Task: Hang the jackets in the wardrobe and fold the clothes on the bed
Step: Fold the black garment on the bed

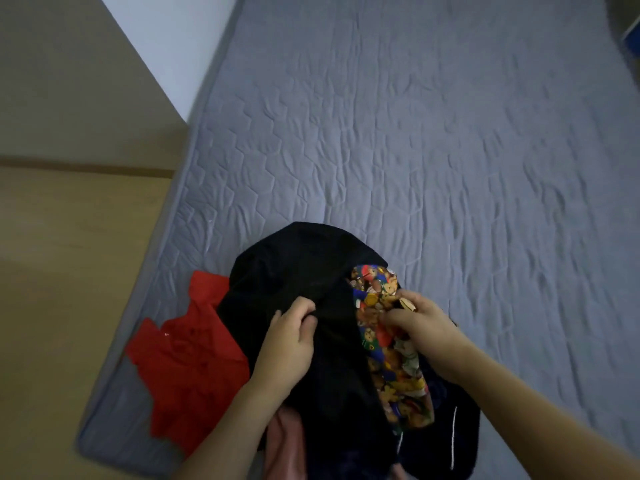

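Note:
A pile of clothes lies at the near end of the grey quilted bed point(415, 150). On top is a black garment point(294, 268); my left hand point(289, 344) pinches a fold of it. My right hand point(420, 323) grips a colourful cartoon-print garment point(391, 362) that runs down the pile's right side. A red garment point(187, 362) lies flat to the left. A pink piece point(287, 441) pokes out beneath the black one. A dark jacket with a white zip line point(450, 431) sits at the lower right.
A beige wooden panel point(69, 237) runs along the bed's left side, with a white wall point(180, 39) behind it. The bed's far and right parts show only wrinkled cover. A blue object point(632, 39) peeks in at the top right edge.

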A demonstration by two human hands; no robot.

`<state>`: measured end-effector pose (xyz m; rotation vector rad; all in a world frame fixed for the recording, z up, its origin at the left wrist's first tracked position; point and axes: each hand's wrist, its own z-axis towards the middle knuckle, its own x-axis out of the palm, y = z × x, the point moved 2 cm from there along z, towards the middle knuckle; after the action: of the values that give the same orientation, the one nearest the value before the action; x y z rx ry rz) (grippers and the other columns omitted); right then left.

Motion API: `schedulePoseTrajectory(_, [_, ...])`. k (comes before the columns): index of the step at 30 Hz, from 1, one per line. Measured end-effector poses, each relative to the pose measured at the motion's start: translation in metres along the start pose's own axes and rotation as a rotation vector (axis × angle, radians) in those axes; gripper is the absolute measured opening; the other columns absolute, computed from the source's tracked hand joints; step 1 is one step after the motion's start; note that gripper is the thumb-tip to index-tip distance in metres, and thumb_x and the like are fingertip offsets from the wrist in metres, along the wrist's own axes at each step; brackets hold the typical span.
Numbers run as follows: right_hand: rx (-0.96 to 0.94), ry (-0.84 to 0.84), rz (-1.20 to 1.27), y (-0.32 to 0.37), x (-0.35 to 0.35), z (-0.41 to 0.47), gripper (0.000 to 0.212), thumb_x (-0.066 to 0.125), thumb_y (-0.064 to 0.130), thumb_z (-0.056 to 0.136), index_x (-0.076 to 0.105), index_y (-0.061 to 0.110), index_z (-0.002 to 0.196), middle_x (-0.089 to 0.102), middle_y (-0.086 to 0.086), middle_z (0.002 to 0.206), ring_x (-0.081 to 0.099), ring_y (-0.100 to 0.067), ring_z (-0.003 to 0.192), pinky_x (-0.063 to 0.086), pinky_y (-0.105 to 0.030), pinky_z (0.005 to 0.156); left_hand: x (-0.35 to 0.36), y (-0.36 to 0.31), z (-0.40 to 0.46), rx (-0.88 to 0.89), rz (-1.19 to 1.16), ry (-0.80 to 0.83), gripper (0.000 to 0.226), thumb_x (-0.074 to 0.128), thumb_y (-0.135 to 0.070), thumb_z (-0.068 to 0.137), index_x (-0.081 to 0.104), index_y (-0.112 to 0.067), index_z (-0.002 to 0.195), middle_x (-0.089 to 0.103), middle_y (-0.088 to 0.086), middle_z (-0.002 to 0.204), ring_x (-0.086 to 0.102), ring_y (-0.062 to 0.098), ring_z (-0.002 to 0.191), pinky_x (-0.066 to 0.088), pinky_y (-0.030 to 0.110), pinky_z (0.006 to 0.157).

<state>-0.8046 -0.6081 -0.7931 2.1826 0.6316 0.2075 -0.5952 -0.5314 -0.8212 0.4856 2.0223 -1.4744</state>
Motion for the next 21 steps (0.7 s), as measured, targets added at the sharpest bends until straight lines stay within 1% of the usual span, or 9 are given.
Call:
schedulePoseTrajectory(2, [-0.047,0.041,0.063,0.047,-0.001,-0.019,0.012,0.068,0.019,0.079,0.072,0.028,0.086,0.075,-0.004,0.091,0.073,-0.02,0.084,0.058,-0.032,0.07,-0.03,-0.033,-0.008,-0.018,-0.153,-0.114,0.019,0.051,-0.011,0.098,0.054,-0.03,0.096,0.061,-0.008,0.082,0.058,0.006,0.08,0.046,0.026,0.076])
schedulePoseTrajectory(4, [-0.113,0.041,0.073,0.098,-0.006,-0.045,0.004,0.071,0.023,0.08,0.067,0.023,0.078,0.074,-0.007,0.087,0.072,-0.022,0.081,0.057,-0.03,0.066,-0.063,-0.075,-0.013,-0.021,-0.275,-0.219,0.023,0.05,-0.008,0.099,0.053,-0.03,0.094,0.059,-0.007,0.083,0.056,0.002,0.077,0.044,0.019,0.07])
schedulePoseTrajectory(7, [-0.186,0.041,0.108,0.172,-0.014,-0.094,0.017,0.072,0.033,0.084,0.061,0.02,0.08,0.073,-0.006,0.083,0.072,-0.021,0.081,0.054,-0.025,0.064,-0.116,-0.146,-0.021,-0.021,-0.435,-0.335,0.023,0.048,-0.006,0.099,0.052,-0.028,0.094,0.055,-0.007,0.086,0.052,0.004,0.078,0.042,0.021,0.075])
schedulePoseTrajectory(12, [-0.247,0.051,0.331,0.259,-0.048,-0.182,0.024,0.068,0.029,0.088,0.058,0.012,0.102,0.074,-0.012,0.093,0.073,-0.026,0.085,0.057,-0.032,0.064,-0.184,-0.27,-0.046,0.111,-0.596,-0.42,0.02,0.047,-0.005,0.1,0.052,-0.023,0.092,0.054,0.003,0.084,0.049,0.012,0.075,0.041,0.029,0.072])
schedulePoseTrajectory(14, [-0.257,0.072,0.433,0.282,-0.068,-0.22,0.032,0.066,0.028,0.089,0.056,0.007,0.112,0.072,-0.017,0.1,0.072,-0.03,0.086,0.058,-0.038,0.066,-0.196,-0.317,-0.062,0.185,-0.581,-0.426,0.02,0.047,-0.005,0.1,0.051,-0.021,0.09,0.053,-0.001,0.079,0.047,0.005,0.069,0.04,0.023,0.067])
schedulePoseTrajectory(17, [-0.267,0.163,0.612,0.306,-0.103,-0.274,0.049,0.063,0.023,0.089,0.05,-0.003,0.128,0.065,-0.026,0.117,0.067,-0.039,0.098,0.058,-0.045,0.073,-0.201,-0.388,-0.092,0.268,-0.589,-0.451,0.023,0.047,-0.003,0.1,0.051,-0.021,0.087,0.049,-0.007,0.071,0.042,-0.004,0.058,0.036,0.016,0.058])
schedulePoseTrajectory(18, [-0.269,0.185,0.672,0.311,-0.116,-0.292,0.048,0.062,0.021,0.087,0.051,-0.004,0.127,0.064,-0.027,0.117,0.067,-0.039,0.097,0.058,-0.046,0.074,-0.199,-0.41,-0.103,0.288,-0.592,-0.464,0.023,0.047,-0.003,0.1,0.051,-0.021,0.087,0.048,-0.008,0.069,0.041,-0.004,0.057,0.035,0.016,0.056])
schedulePoseTrajectory(19, [-0.275,0.207,0.72,0.316,-0.129,-0.31,0.041,0.061,0.019,0.085,0.058,-0.004,0.119,0.067,-0.025,0.11,0.068,-0.037,0.091,0.058,-0.046,0.072,-0.195,-0.431,-0.114,0.299,-0.607,-0.485,0.022,0.047,-0.004,0.1,0.051,-0.021,0.087,0.048,-0.01,0.067,0.04,-0.003,0.056,0.034,0.017,0.055])
schedulePoseTrajectory(21, [-0.294,0.22,0.795,0.32,-0.153,-0.34,0.021,0.057,0.015,0.081,0.071,-0.001,0.081,0.072,-0.017,0.086,0.071,-0.031,0.071,0.058,-0.042,0.065,-0.179,-0.467,-0.135,0.309,-0.67,-0.522,0.02,0.047,-0.007,0.1,0.052,-0.022,0.088,0.049,-0.013,0.064,0.04,-0.001,0.055,0.033,0.018,0.053])
